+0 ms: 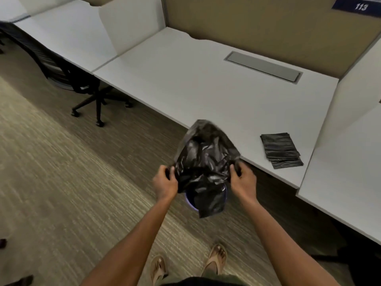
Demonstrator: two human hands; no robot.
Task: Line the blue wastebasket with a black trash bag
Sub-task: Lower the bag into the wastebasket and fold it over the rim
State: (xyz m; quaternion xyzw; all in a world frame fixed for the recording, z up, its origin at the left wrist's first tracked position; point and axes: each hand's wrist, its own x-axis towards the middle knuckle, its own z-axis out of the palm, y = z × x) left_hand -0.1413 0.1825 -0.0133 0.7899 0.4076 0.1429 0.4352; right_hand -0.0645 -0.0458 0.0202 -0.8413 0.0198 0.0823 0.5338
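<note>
A crumpled black trash bag (pixel 206 162) hangs in the air between my hands, its mouth spread and puffed up toward the desk. My left hand (pixel 165 181) grips the bag's left edge and my right hand (pixel 243 180) grips its right edge. Directly below the bag stands the blue wastebasket (pixel 190 202) on the carpet; only a sliver of its blue rim shows on the left and right, the rest hidden by the bag. The bag's lower end dangles over the basket's opening.
A white desk (pixel 206 83) runs just behind the basket, with a stack of folded black bags (pixel 281 150) near its front edge. A black office chair (pixel 82 87) sits to the left. My sandalled feet (pixel 216 259) stand on the carpet below.
</note>
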